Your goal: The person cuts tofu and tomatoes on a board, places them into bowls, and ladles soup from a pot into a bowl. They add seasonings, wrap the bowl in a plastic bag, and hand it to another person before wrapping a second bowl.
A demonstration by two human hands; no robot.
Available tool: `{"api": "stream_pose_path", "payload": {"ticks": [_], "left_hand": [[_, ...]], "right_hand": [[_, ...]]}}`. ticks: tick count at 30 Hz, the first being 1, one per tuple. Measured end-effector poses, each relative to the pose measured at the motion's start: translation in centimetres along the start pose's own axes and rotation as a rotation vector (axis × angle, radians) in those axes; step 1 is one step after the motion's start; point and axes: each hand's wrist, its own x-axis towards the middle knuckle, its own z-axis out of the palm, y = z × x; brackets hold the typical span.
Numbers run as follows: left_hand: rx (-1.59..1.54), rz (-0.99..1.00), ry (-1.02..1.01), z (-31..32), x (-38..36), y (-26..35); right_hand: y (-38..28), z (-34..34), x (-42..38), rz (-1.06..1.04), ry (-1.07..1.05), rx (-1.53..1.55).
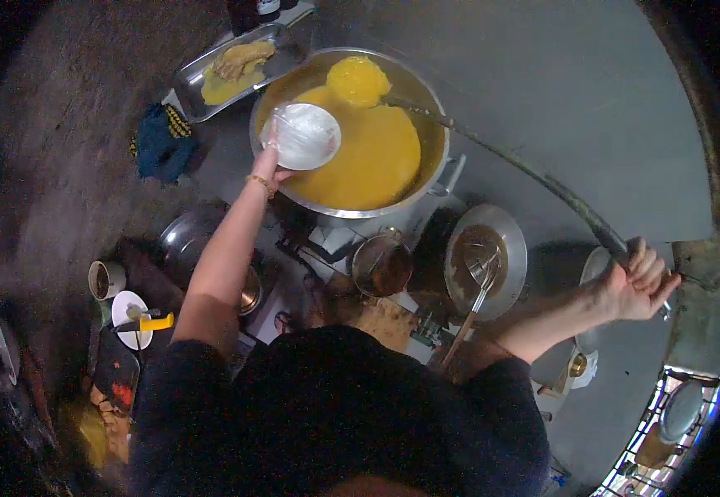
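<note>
A large metal pot (445, 137) holds thick yellow liquid (368, 153). My left hand (270, 157) grips a white bowl (304, 137) by its left edge, tilted over the pot's left side. On the right, my right hand (640, 283) is closed around the end of a long ladle handle (542, 176). The ladle's round head (357, 81) is full of yellow liquid, over the far part of the pot. Whether anything lies inside the bowl is hard to tell.
Behind the pot's left side lies a metal tray (198, 81) with food. Nearer are a dark cloth (161, 149), a strainer (381, 263), a pan (513, 248) with a whisk (486, 277), a cup (107, 280) and a yellow-handled knife (158, 323).
</note>
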Motion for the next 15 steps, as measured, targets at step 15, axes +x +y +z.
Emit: {"api": "stream_pose_path", "payload": {"ticks": [15], "left_hand": [[-0.246,0.168,-0.087,2.2,2.6,0.1]], "right_hand": [[2.6,5.9,-2.9,-0.227,-0.6,0.194]]}}
